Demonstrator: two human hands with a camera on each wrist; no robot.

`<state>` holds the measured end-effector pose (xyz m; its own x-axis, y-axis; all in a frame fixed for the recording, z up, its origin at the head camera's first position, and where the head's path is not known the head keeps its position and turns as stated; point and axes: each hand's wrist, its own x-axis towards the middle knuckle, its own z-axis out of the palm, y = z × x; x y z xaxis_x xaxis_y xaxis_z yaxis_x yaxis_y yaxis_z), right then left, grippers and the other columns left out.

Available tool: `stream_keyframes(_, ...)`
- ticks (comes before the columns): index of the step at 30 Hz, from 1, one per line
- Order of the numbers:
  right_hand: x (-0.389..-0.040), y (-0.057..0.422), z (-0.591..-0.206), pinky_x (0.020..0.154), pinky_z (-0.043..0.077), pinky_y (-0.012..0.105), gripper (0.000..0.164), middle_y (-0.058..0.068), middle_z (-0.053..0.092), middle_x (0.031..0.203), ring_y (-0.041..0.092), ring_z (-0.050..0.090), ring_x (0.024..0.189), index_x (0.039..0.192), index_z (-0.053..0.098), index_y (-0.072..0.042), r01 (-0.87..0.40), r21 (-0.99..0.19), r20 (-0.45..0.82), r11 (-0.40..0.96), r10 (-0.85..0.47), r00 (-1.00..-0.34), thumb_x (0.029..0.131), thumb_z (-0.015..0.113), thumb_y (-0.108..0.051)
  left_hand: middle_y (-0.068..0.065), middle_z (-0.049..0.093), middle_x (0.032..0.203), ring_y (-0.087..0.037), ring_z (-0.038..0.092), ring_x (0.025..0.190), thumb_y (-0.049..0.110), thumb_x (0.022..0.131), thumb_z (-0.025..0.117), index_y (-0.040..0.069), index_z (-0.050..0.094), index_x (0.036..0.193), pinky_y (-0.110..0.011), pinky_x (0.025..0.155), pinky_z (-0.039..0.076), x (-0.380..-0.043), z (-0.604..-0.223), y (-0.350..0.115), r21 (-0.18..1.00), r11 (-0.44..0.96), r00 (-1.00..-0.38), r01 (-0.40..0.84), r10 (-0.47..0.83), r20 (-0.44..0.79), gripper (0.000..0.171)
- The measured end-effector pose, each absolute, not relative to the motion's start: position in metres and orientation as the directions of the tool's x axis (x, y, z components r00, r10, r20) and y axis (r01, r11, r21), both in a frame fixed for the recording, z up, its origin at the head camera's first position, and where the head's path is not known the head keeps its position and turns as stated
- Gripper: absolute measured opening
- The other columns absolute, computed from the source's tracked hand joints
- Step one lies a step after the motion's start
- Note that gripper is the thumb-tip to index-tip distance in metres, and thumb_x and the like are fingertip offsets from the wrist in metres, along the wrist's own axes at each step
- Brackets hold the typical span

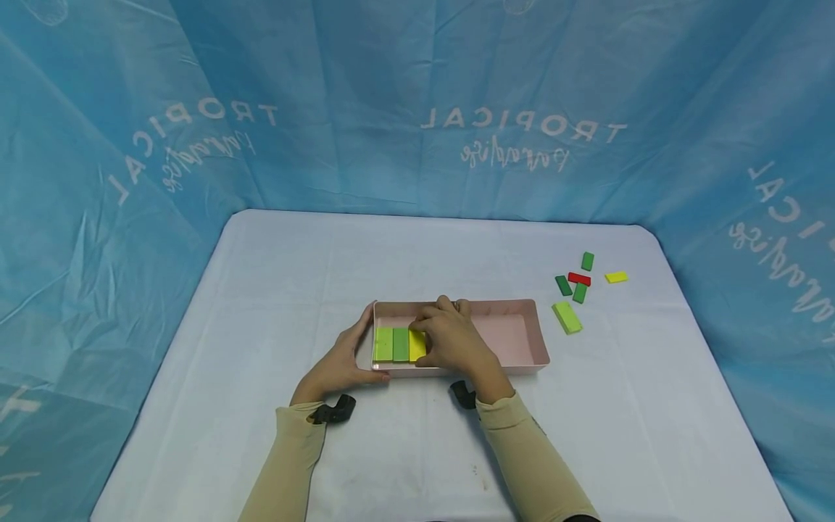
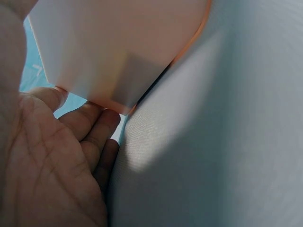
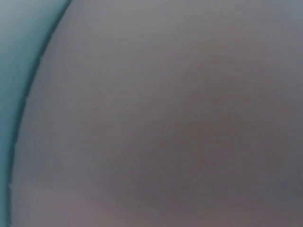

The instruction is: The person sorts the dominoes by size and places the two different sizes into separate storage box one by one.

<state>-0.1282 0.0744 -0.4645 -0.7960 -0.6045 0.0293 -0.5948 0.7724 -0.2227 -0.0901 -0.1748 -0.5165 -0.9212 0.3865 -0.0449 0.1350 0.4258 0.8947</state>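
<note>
A long pink box (image 1: 512, 337) stands on the table. My left hand (image 1: 335, 370) grips its left end, with the thumb along the front wall and the fingers at the far left corner. The left wrist view shows that hand's fingers (image 2: 85, 120) against the box's outer wall. Inside the left end lie a light green block (image 1: 383, 345), a green block (image 1: 401, 345) and a yellow block (image 1: 416, 348), side by side. Reaching into the box, my right hand (image 1: 453, 341) pinches the yellow block between thumb and fingers and partly covers it.
To the right of the box lies a larger light green block (image 1: 567, 317). Beyond it are a red block (image 1: 579, 279), a yellow block (image 1: 616, 277) and several green blocks (image 1: 588, 261). Blue printed curtains (image 1: 391, 167) enclose the white-covered table (image 1: 293, 268).
</note>
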Motion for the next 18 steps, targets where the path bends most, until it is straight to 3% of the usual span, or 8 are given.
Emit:
stream_keyframes(11,-0.1302,0.0760,-0.4634,0.086,0.030,0.044,0.059,-0.012,0.067,0.115,0.015,0.046,0.102,0.117,0.076,-0.026,-0.597,-0.199,0.019,0.777,-0.606,-0.795,0.066,0.092,-0.051,-0.007,0.012,0.169,-0.035,0.011,0.155,0.035,0.069,0.094,0.021,0.000,0.164,-0.062,0.122,0.013,-0.0919,-0.5152,-0.1730,0.890,0.438,-0.921,0.128,0.385,-0.057,0.134)
stream_keyframes(18,-0.1292,0.0754,-0.4664,0.094,0.032,0.047,0.059,-0.012,0.067,0.117,0.015,0.046,0.105,0.119,0.076,-0.026,-0.593,-0.215,0.001,0.776,-0.607,-0.795,0.067,0.092,-0.050,-0.009,0.011,0.169,-0.038,0.011,0.154,0.037,0.070,0.094,0.022,0.001,0.164,-0.066,0.120,0.013,-0.0888,-0.5163,-0.1732,0.882,0.455,-0.925,0.121,0.374,-0.066,0.133)
